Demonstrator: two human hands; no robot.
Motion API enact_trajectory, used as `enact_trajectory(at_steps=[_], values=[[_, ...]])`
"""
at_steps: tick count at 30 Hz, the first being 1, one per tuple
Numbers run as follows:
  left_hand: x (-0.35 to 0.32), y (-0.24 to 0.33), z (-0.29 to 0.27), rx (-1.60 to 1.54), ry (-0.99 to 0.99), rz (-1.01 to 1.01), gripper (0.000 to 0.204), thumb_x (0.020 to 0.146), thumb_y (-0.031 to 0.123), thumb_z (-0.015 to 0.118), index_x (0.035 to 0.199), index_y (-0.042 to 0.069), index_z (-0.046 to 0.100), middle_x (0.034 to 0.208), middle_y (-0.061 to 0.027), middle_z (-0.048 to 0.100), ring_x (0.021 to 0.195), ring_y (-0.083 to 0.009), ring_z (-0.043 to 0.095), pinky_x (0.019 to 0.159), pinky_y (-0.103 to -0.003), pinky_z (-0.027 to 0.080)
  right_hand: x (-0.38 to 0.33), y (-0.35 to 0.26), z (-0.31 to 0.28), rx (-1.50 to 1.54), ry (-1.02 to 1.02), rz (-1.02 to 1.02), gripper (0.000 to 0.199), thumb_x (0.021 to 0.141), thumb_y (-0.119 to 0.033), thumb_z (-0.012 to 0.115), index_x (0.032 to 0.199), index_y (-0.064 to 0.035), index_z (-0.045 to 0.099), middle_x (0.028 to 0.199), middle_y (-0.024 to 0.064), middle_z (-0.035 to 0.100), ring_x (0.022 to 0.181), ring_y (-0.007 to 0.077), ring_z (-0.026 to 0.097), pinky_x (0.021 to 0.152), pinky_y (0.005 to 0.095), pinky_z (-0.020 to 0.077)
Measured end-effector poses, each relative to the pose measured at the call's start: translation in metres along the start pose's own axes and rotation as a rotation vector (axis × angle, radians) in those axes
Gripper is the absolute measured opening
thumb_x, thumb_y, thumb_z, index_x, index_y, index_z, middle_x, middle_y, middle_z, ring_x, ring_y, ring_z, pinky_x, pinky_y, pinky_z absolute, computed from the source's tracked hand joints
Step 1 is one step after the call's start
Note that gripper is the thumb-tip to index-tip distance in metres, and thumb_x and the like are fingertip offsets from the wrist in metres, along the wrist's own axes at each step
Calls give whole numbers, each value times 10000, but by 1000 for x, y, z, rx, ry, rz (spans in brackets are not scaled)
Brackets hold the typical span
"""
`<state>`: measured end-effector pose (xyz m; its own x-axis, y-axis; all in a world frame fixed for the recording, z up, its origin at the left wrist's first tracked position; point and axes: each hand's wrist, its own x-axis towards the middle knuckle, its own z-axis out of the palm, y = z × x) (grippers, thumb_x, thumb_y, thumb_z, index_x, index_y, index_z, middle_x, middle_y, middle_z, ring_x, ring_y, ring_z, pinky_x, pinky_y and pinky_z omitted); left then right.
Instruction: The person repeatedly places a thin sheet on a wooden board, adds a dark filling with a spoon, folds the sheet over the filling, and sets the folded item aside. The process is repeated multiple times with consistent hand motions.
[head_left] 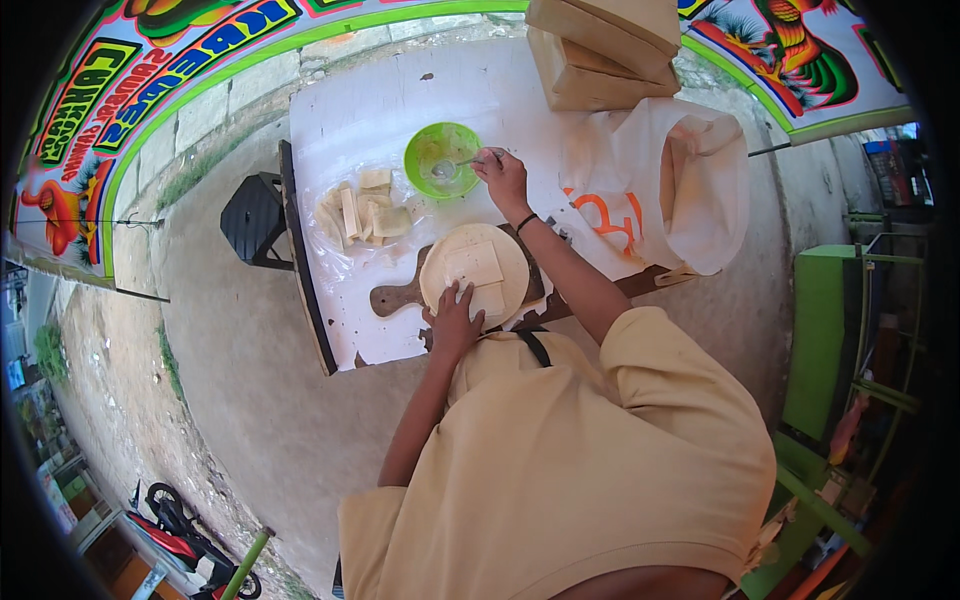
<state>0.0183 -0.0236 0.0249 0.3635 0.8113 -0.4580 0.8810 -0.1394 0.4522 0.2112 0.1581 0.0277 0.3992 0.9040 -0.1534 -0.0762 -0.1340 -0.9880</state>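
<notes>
Head view: right hand [503, 176] holds a spoon [464, 162] over green bowl [413, 157].

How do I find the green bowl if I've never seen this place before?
Find the white-covered table at the upper middle of the picture. Near its middle, past the wooden board with a handle and right of the pale cut pieces, sits a round bowl; the right hand holds a thin utensil in it. It's the only bright green thing on that table.
</notes>
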Motion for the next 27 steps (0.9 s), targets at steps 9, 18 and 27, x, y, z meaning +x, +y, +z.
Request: enact_trajectory(at_steps=[9, 18, 27], values=[[-6, 4, 2, 85, -2, -7, 696, 837, 362, 644, 1453, 221, 352, 1502, -119, 305, 1388, -264, 305, 1008, -690, 206, -98, -27, -62, 151, -54, 104, 279, 985, -188, 504, 1077, 57, 600, 962, 125, 668, 886, 187, 681, 817, 282, 550], [10, 8, -3, -42, -13, -115, 703, 848, 376, 634, 1451, 169, 337, 1500, -122, 295, 1385, -298, 289, 1004, -678, 234, -153, 9, -66, -357, -208, -232, 231, 975, -164, 538, 1053, 27, 643, 895, 106, 709, 863, 137, 685, 759, 253, 530], [34, -6, 8, 200, 128, -61, 732, 897, 506, 531, 1443, 67, 318, 1531, -86, 261, 1411, -337, 216, 970, -741, 231, -149, 0, -60, -431, -288, -461, 176, 926, -129, 580, 1022, -1, 656, 949, 182, 672, 777, 320, 656, 683, 346, 514]])
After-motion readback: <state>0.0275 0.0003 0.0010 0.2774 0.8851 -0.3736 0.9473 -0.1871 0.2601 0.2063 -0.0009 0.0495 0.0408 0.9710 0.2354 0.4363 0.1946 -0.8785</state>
